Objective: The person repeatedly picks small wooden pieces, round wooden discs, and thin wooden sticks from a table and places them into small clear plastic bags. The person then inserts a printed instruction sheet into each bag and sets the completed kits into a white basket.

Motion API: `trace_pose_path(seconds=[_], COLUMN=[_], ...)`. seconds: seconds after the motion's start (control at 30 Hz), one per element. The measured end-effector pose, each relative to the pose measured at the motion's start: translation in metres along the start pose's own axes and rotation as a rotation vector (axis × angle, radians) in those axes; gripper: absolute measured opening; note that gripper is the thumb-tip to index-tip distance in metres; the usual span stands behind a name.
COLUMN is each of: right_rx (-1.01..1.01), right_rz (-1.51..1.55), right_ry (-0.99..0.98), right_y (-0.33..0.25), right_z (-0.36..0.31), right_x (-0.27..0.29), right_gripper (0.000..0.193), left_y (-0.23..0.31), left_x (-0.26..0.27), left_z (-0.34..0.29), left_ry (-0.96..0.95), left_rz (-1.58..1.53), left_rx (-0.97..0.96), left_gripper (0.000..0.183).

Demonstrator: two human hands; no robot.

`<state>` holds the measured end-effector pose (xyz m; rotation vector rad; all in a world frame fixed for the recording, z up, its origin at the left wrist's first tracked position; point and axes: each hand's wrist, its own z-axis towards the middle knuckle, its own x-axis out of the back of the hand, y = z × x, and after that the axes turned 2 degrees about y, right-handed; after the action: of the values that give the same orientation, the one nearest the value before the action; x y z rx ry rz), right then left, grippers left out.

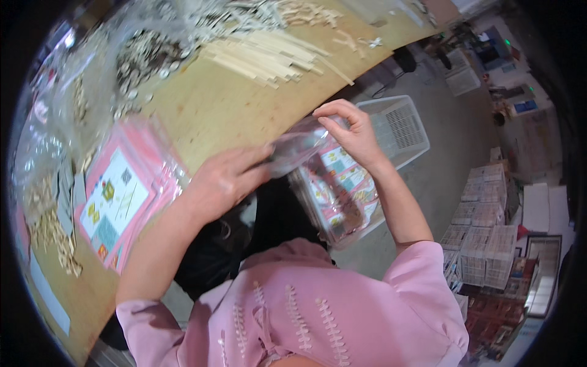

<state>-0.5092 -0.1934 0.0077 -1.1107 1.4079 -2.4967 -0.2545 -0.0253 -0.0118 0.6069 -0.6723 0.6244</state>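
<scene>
A clear plastic bag (299, 145) is stretched between my two hands at the table's edge, above my lap. My left hand (223, 180) grips its left side, fingers closed on the film. At the upper right end, the thumb and forefinger of my right hand (350, 129) pinch the bag's edge. What the bag contains, if anything, I cannot make out. Just below and right of it, several filled packs (336, 196) with printed cards stand in a white plastic basket (422, 144). To the left of my left hand lies a stack of pink printed packs (119, 202) in clear sleeves.
Pale wooden sticks (269, 58) lie spread across the far side of the table (214, 107). Small round metal pieces (147, 58) are heaped at the far left, near small wooden pieces (58, 238). White crates (483, 244) are stacked on the floor at right.
</scene>
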Motion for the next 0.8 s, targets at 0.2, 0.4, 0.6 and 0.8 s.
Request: trace_pose_path(seconds=[0.2, 0.4, 0.6, 0.8], right_rx=[-0.149, -0.300, -0.454, -0.452], right_rz=[-0.154, -0.671, -0.630, -0.453], right_ry=[0.319, 0.470, 0.437, 0.176], right_y=[0.100, 0.175, 0.198, 0.184], right_z=[0.049, 0.131, 0.168, 0.192], right_x=[0.053, 0.106, 0.114, 0.104], right_gripper=[0.013, 0.032, 0.025, 0.053], left_y=[0.001, 0.002, -0.001, -0.003], left_x=[0.001, 0.004, 0.007, 0.005], left_z=[0.006, 0.010, 0.009, 0.008], left_ry=[-0.066, -0.095, -0.086, -0.074], left_rz=[-0.004, 0.018, 0.009, -0.012], left_rx=[-0.012, 0.007, 0.021, 0.026], left_gripper=[0.020, 0.020, 0.020, 0.018])
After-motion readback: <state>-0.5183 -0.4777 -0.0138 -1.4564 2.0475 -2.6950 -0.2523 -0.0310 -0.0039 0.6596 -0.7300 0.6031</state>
